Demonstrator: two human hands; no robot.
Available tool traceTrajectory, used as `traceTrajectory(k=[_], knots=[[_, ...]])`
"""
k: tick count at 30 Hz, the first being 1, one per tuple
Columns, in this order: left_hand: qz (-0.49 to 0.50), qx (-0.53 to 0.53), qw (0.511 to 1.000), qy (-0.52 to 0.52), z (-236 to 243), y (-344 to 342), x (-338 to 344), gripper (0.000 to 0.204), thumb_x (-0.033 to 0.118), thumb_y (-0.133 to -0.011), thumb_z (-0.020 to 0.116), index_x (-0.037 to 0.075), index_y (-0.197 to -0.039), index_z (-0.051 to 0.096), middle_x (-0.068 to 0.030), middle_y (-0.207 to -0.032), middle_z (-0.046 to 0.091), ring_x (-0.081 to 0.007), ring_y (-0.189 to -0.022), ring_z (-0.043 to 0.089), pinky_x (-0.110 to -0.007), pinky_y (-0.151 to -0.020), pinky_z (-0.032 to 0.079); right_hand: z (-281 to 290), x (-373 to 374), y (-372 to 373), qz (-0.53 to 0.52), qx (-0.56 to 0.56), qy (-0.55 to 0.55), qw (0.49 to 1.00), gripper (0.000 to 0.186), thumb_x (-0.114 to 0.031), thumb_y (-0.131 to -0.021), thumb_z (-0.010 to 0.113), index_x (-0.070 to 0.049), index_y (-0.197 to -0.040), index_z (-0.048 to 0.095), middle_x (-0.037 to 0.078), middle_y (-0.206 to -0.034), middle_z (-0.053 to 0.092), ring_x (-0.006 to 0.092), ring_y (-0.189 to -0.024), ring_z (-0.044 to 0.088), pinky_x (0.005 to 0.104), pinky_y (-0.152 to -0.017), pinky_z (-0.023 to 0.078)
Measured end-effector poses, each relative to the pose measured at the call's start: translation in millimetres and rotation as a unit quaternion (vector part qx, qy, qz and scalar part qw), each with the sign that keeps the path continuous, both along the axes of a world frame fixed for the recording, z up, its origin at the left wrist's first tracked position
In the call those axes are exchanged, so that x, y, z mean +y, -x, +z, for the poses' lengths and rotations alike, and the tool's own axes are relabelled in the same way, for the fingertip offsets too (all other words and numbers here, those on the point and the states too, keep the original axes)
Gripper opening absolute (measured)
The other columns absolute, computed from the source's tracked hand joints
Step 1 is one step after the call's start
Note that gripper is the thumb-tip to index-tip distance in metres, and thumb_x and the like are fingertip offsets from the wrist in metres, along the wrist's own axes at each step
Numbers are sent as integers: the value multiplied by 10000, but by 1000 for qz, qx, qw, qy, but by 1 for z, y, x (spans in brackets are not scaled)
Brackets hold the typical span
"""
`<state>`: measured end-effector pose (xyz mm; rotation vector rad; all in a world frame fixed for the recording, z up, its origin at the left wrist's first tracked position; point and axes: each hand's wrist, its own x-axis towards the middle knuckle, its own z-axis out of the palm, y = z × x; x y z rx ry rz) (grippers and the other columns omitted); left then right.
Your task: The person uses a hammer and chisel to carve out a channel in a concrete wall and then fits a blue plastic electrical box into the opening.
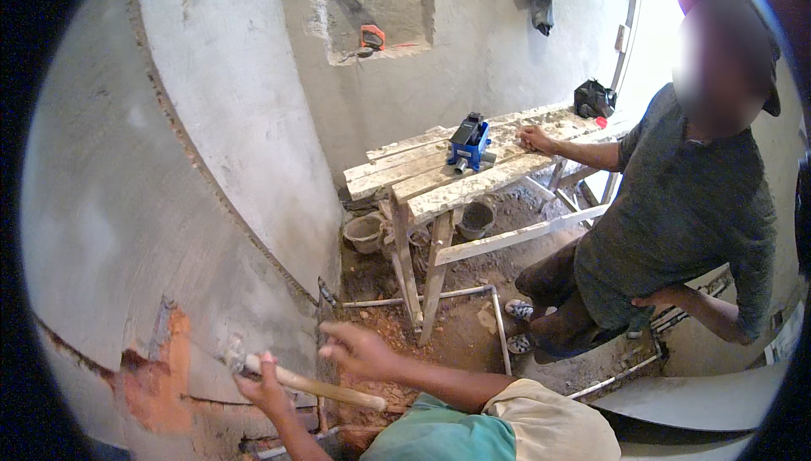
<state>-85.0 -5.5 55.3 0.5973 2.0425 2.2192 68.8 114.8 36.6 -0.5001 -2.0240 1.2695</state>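
Observation:
My left hand point(269, 387) is closed around the light wooden handle of a hammer point(325, 389), close to its head. The hammer's head points toward the grey plastered wall on the left, and its handle end hangs free to the right. Beside the head, the wall has a chipped-out patch of exposed orange-red brick point(173, 368). A faint thin line runs between patch and hammer head; I cannot tell what it is. Above the handle, apart from it, my right hand point(363, 351) is held in the air with fingers loosely apart, holding nothing.
A person point(676, 207) stands at the right, one hand on a rough plank workbench point(431, 182) bearing a blue-and-black device point(470, 141). Buckets point(365, 233) sit below. White pipes point(498, 326) cross the dirt floor. A handsaw point(359, 13) leans in a wall niche.

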Motion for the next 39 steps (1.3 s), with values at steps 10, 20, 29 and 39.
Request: traceTrajectory(k=[10, 20, 29, 39], knots=[[100, 78, 959, 251, -74, 62, -39, 628, 87, -725, 624, -36, -1256, 313, -168, -1144, 470, -247, -959, 507, -318, -788, 443, -34, 288, -154, -387, 63, 20, 920, 275, -163, -805, 576, 30, -997, 546, 70, -669, 576, 102, -486, 539, 229, -419, 434], [216, -96, 914, 331, -87, 22, -21, 509, 330, -756, 590, -8, -1127, 506, -168, -1098, 540, -315, -988, 507, -396, -858, 393, 4, 429, -189, -464, -9, -3, 886, 405, -200, -721, 663, -19, -1064, 549, 144, -794, 602, 234, -705, 600, 325, -624, 485], [243, -125, 895, 353, -106, 41, -27, 603, 343, -707, 633, -3, -1173, 471, -193, -1141, 506, -318, -1001, 486, -412, -861, 373, 11, 482, -160, -483, -89, -92, 866, 548, -218, -586, 719, -79, -1093, 563, 261, -1161, 422, 361, -1083, 429, 378, -931, 353], [228, -208, 887, 342, -84, 29, -8, 602, 319, -702, 623, -11, -1175, 454, -197, -1138, 506, -333, -968, 498, -416, -834, 389, 14, 490, -167, -395, -55, -38, 916, 535, -95, -597, 688, -8, -1103, 536, 158, -1084, 526, 264, -1034, 491, 327, -903, 373]])
